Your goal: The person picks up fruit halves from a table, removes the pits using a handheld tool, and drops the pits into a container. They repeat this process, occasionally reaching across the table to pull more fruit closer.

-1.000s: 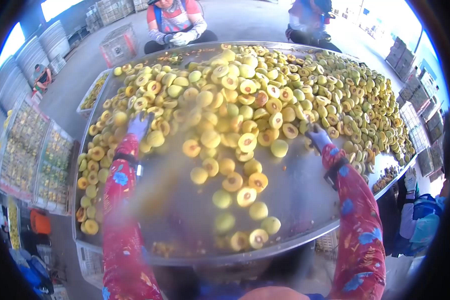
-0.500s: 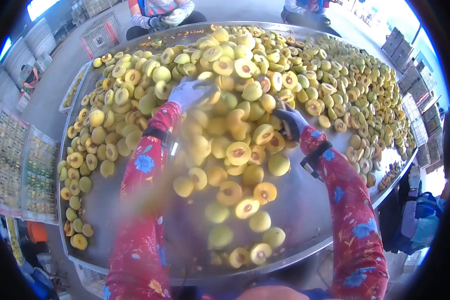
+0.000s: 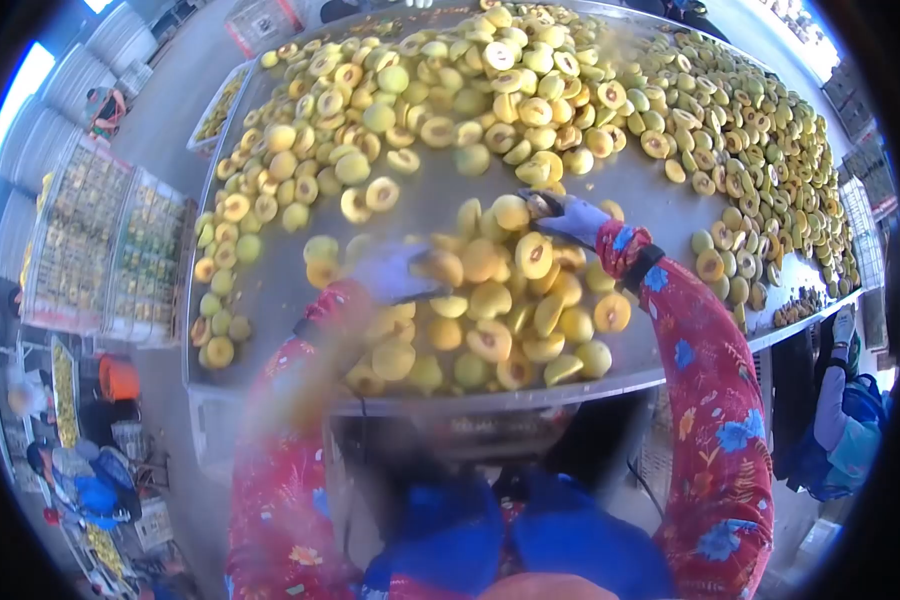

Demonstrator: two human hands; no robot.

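Halved yellow-green stone fruits [image 3: 489, 340], several with brown pits showing, lie heaped at the near edge of the metal table [image 3: 630, 190]. My left hand [image 3: 392, 272], in a pale glove, is at the left of this heap; motion smears its fingers. A fruit half [image 3: 438, 267] is at its fingertips. At the far right side of the heap is my right hand [image 3: 568, 218], in a pale glove with dark fingertips. Its fingers stretch across the back of the fruit, beside a whole-looking rounded piece [image 3: 511, 212]. Both sleeves are red with blue flowers.
A larger spread of halved fruit [image 3: 450, 75] covers the far side and right of the table. Small brown bits [image 3: 800, 305] lie at the right edge. Filled crates [image 3: 75, 235] and an orange bucket [image 3: 119, 377] stand left. Another person [image 3: 850, 420] is at the right.
Both hands have come toward me, and a heap of fruit has moved with them to the near edge. Bare metal now separates it from the far spread. The view has tilted down.
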